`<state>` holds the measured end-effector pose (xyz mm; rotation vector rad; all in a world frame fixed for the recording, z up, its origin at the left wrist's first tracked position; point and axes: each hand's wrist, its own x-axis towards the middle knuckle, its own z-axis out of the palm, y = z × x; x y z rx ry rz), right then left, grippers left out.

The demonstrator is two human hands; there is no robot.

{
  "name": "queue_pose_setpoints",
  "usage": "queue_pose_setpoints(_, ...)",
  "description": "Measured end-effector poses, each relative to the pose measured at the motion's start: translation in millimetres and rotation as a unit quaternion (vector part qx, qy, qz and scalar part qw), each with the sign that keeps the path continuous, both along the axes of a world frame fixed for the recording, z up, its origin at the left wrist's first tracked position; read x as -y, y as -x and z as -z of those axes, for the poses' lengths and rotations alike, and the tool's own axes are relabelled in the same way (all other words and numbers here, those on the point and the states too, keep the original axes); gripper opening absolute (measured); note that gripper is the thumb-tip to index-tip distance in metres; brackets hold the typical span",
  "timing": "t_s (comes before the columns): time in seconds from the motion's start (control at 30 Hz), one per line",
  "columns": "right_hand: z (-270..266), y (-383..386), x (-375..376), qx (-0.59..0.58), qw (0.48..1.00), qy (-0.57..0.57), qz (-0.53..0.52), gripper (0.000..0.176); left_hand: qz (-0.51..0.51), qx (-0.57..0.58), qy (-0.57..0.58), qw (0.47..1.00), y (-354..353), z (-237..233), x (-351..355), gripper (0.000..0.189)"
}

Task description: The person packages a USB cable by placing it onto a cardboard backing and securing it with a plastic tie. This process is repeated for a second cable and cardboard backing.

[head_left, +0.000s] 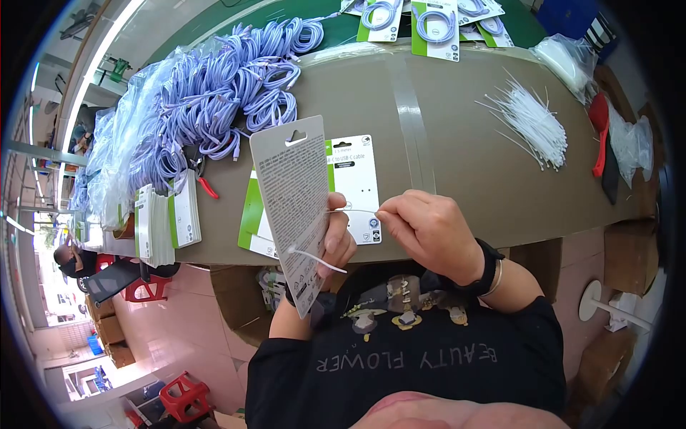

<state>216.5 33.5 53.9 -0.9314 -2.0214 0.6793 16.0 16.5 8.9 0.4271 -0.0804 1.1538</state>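
Held upright on edge is a cardboard packaging card (291, 193), its grey, text-covered back turned to the left. My left hand (339, 239) grips it, fingers on its right side and partly hidden behind it. A white cable tie (314, 258) sticks out of the card's back near the lower part. On the other side a thin white strip runs across to my right hand (432, 232), which is closed in a pinch on its end. Under my hands lie more green and white cards (361, 168), printed for a USB-C cable.
A big heap of coiled lilac cables (236, 86) fills the table's back left. Stacked cards (158, 225) and red-handled pliers (204, 179) are at left. Carded cables (434, 28) lie at the back. Loose white cable ties (532, 125) and a red-handled tool (600, 132) are at right.
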Motion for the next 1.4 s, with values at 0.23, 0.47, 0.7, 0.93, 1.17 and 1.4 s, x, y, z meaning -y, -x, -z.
queue_pose_setpoints(0.23, 0.2, 3.5, -5.5, 0.009, 1.0, 0.002, -0.028, 0.007, -0.005, -0.066, 0.005, 0.998, -9.9, -7.5, 3.2, 0.056)
queue_pose_setpoints(0.47, -4.5, -27.7, -37.8, -0.165, 0.98, -0.061, 0.093, 0.013, -0.244, -0.513, 0.081, 0.819, -0.3, -27.8, 1.0, 0.038)
queue_pose_setpoints(0.7, -12.3, -16.0, -28.9, 0.123, 0.955, -0.263, -0.058, 0.015, -0.19, -0.687, -0.118, 0.692, -8.3, -25.6, -6.9, 0.035)
queue_pose_setpoints(0.93, 12.3, -11.2, -19.9, -0.18, 0.974, -0.061, -0.119, 0.025, -0.214, -0.733, -0.187, 0.618, -11.6, -45.9, -17.8, 0.035)
queue_pose_setpoints(1.17, 14.3, -19.2, -27.7, -0.002, 0.973, -0.228, 0.021, 0.022, -0.166, -0.761, -0.186, 0.599, -16.4, -60.9, -25.5, 0.035)
queue_pose_setpoints(1.4, 12.1, -18.6, -18.3, -0.109, 0.98, -0.161, -0.033, 0.012, -0.169, -0.754, -0.238, 0.588, -24.4, -60.7, -26.7, 0.037)
